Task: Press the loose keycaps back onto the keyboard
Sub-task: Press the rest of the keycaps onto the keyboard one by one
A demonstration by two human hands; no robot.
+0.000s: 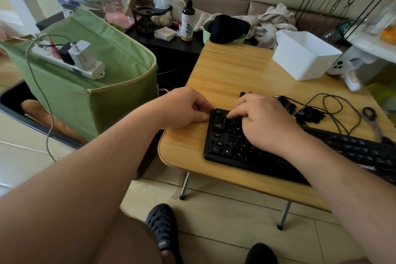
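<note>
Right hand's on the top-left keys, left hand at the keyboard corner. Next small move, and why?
Probably press straight down with the right hand fingertips near the number row, while the left hand steadies the keyboard corner. Empty sockets show below Tab, and loose keycaps wait behind.

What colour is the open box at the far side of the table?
White, plain with no pattern. The box shows clearly in the head view, on the wooden table.

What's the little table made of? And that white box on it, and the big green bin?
Table: looks like wood, glossy yellow with grain lines and window glare. White box: probably plastic, smooth and matte. Green bin: fabric, with creases and stitched cream edging.
</note>
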